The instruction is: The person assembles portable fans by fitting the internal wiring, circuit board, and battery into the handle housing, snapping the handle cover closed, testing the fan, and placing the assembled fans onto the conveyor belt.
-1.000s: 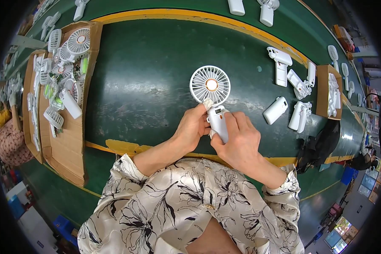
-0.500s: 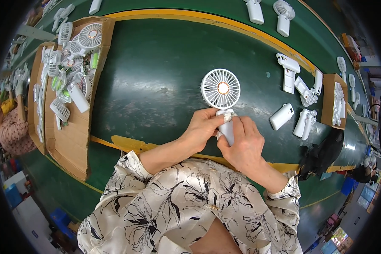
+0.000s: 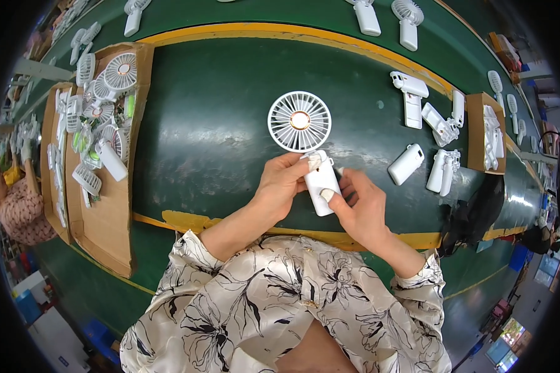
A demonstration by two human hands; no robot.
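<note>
A white handheld fan (image 3: 321, 183) is between my hands, its round grille (image 3: 299, 121) with an orange-ringed centre pointing away from me. My left hand (image 3: 279, 183) is closed around the fan's neck, with its thumb on the top of the handle. My right hand (image 3: 364, 208) is at the handle's right side. Its thumb, with a white cover on the tip, presses on the handle's front, while the other fingers curl beside the right edge. Closest to the right hand lies a loose white handle piece (image 3: 406, 164) on the green table.
At left, an open cardboard box (image 3: 109, 217) holds several fans and parts. Several white handle shells (image 3: 442, 171) lie at right, near a small carton (image 3: 477, 133) and a black cloth (image 3: 482, 208). More fans (image 3: 408, 28) stand beyond the yellow table edge (image 3: 379, 46). Another person (image 3: 22, 202) works far left.
The fan has turned and moved slightly left, so the front of its handle now shows. My right hand's fingers have loosened and shifted to the handle's right edge, leaving its thumb on the front.
</note>
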